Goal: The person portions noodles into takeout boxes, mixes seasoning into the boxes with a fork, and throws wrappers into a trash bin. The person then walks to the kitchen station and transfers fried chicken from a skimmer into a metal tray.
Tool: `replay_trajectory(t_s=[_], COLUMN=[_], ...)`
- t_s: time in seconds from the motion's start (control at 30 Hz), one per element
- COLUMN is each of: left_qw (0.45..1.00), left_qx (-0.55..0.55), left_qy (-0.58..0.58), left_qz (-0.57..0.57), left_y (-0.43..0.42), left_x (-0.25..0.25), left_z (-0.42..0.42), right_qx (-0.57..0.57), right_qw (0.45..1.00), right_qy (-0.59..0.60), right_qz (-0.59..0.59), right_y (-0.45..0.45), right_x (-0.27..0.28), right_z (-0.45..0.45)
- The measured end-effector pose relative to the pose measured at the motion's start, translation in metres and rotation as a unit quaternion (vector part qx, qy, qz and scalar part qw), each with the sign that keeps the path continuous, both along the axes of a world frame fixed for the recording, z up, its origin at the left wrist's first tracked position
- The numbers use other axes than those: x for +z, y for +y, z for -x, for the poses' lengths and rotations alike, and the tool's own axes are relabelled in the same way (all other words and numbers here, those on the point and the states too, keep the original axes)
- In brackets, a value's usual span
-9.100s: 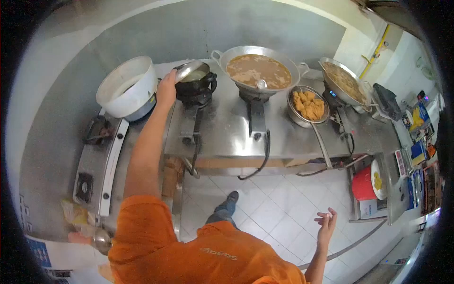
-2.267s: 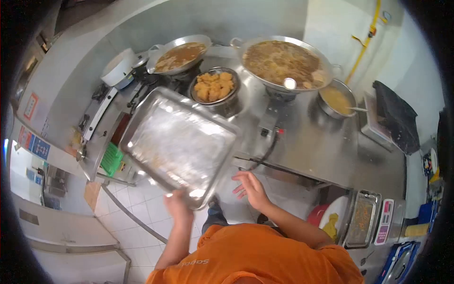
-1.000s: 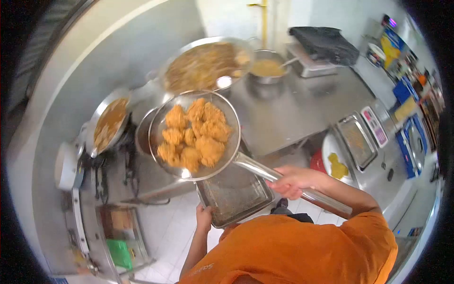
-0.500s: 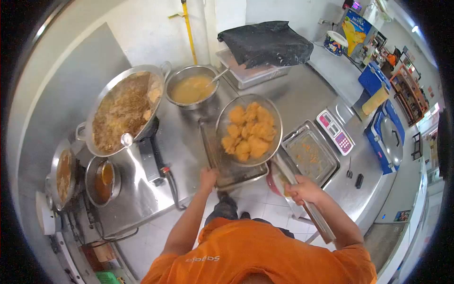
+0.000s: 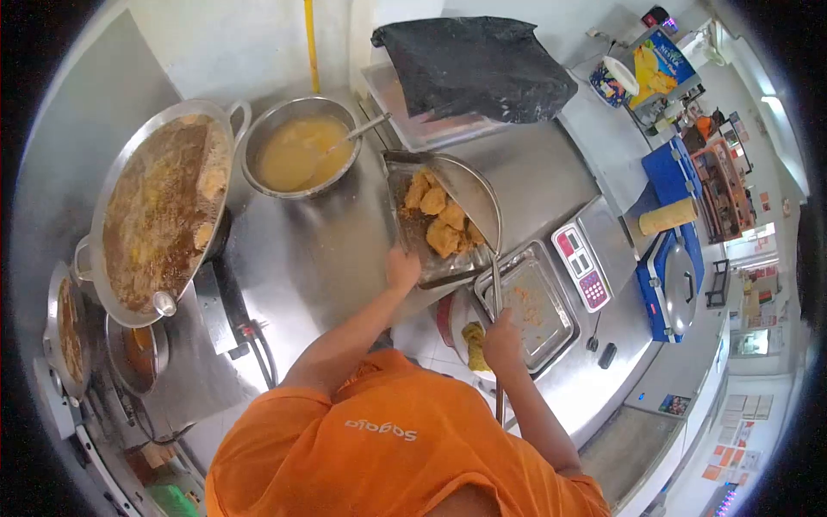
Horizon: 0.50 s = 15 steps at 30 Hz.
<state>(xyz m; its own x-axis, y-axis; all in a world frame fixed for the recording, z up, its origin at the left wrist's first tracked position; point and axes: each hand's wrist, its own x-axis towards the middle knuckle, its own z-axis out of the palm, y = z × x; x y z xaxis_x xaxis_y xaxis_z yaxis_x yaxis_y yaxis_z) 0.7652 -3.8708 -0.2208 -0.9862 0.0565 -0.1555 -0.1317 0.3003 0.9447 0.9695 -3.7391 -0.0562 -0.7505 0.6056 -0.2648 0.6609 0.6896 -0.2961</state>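
Observation:
My right hand (image 5: 504, 343) is closed round the long handle of a large round strainer (image 5: 475, 194). The strainer is tipped on its side, its bowl over a metal tray (image 5: 438, 274). Golden-brown fried pieces (image 5: 444, 237), which look like battered chicken, lie in the tray beside the strainer's rim; its bowl hides part of the tray. At the tray's near left corner, my left hand (image 5: 402, 269) grips the edge. Just right of the strainer handle sits a second metal tray (image 5: 536, 314) with scattered crumbs.
On the left, a large wok (image 5: 159, 215) holds bubbling oil with pieces at its edge. A pot of yellow batter (image 5: 293, 164) with a ladle stands behind. A black sheet (image 5: 474, 69) covers a plastic bin. A pink-and-white scale (image 5: 583, 271) and blue cooler (image 5: 668, 280) are at right.
The strainer has turned from level to tilted on its side, and the fried pieces it held now show in the tray. My view has shifted; my left hand stays at the tray.

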Motion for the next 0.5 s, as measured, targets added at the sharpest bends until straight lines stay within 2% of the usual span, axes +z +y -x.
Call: replay_trajectory(t_s=[0.03, 0.1, 0.13, 0.2, 0.3, 0.37, 0.43, 0.5], left_qw=[1.000, 0.999, 0.999, 0.990, 0.971, 0.958, 0.958, 0.981], left_qx=[-0.006, 0.018, 0.032, 0.036, 0.050, 0.063, 0.057, 0.012], left_qy=[-0.008, -0.028, -0.037, -0.115, -0.178, -0.201, -0.204, -0.157], left_qz=[-0.028, -0.014, -0.008, -0.078, -0.154, -0.196, -0.193, -0.111], left_y=[0.001, -0.003, -0.006, -0.012, -0.021, -0.029, -0.048, -0.071], left_x=[-0.012, -0.006, -0.004, -0.025, -0.044, -0.049, -0.057, -0.062], left_z=[0.001, -0.007, -0.011, -0.018, -0.027, -0.031, -0.043, -0.052], right_qx=[0.022, 0.067, 0.054, 0.033, 0.113, 0.126, 0.090, 0.003], right_qw=[1.000, 0.997, 0.998, 0.998, 0.987, 0.977, 0.981, 0.980], right_qy=[0.016, 0.050, 0.037, 0.014, 0.112, 0.167, 0.173, 0.105], right_qz=[-0.001, -0.002, 0.016, 0.052, 0.010, -0.038, 0.010, 0.166], right_y=[0.008, 0.028, 0.033, 0.042, 0.066, 0.076, 0.085, 0.099], right_x=[-0.008, -0.029, -0.022, -0.002, -0.017, -0.027, -0.039, -0.044], right_z=[-0.002, -0.012, -0.012, -0.007, -0.029, -0.038, -0.050, -0.055])
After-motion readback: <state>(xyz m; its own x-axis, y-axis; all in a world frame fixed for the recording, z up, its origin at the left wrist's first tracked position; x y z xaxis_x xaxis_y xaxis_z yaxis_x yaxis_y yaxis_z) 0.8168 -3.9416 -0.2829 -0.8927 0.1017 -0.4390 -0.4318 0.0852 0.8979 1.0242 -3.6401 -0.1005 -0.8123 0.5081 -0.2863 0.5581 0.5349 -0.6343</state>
